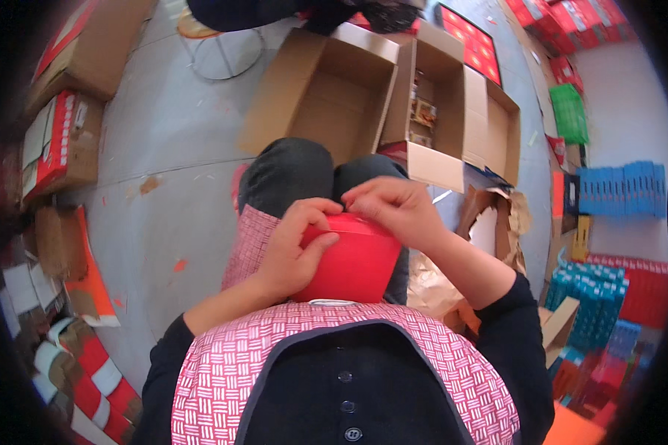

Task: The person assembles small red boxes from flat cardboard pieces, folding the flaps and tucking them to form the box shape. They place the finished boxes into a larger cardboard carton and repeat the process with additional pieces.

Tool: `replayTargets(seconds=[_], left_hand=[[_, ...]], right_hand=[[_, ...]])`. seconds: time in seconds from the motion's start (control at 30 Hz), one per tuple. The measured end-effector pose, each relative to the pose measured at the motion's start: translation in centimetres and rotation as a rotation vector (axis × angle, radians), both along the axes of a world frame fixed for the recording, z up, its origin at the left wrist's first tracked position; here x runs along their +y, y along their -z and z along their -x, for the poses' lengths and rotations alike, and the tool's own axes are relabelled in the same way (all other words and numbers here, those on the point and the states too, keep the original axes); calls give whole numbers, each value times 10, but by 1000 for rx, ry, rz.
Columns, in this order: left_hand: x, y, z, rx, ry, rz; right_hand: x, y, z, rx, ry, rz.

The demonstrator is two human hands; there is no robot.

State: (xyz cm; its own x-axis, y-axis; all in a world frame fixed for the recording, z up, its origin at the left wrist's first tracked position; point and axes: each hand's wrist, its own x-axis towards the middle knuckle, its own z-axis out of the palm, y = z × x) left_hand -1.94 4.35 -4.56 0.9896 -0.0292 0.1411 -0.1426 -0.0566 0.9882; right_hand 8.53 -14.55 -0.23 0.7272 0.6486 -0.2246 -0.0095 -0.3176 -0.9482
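A red box (352, 268) with smooth sides rests on my lap, close against the patterned apron (234, 348). My left hand (295, 248) is closed on the box's left side, its thumb lying over the near face and its fingers bent at the upper edge. At the far right edge of the box, my right hand (397, 211) has its fingertips pressed together in a pinch. Whatever sits between those fingertips is hidden. Both sets of fingertips almost meet above the box's far edge.
Beyond my knees stand open cardboard boxes (349, 96), one with small items inside. Crumpled brown paper (430, 285) lies to my right. Stacked cartons (67, 144) line the left, and blue packages (622, 189) and teal packages (586, 297) the right. A round stool (200, 28) stands far left.
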Motion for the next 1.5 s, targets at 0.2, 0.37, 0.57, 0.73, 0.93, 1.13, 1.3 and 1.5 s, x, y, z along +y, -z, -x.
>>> replayTargets(seconds=[0.2,0.37,0.57,0.73,0.93,1.13,1.3,1.5], left_hand=[[1,-1,0,-1,-46,-12],[4,-6,-11,-64,101,-191],[-19,-42,-48,-298,347,-580],[-35,-36,-49,-269,313,-495],[-39,-37,-49,-279,277,-509],[-38,-39,-54,-256,319,-505],[-33,-41,-57,-196,333,-484],[7,-36,-57,-166,408,-448]], right_hand=[[-46,12,28,360,360,-185],[-39,16,45,405,560,-232],[-26,13,48,311,622,-173],[-16,23,62,184,808,-183],[-11,30,80,205,834,-413],[-15,33,79,40,723,-402],[-18,30,78,-46,601,-339],[-32,33,78,-86,420,-308]])
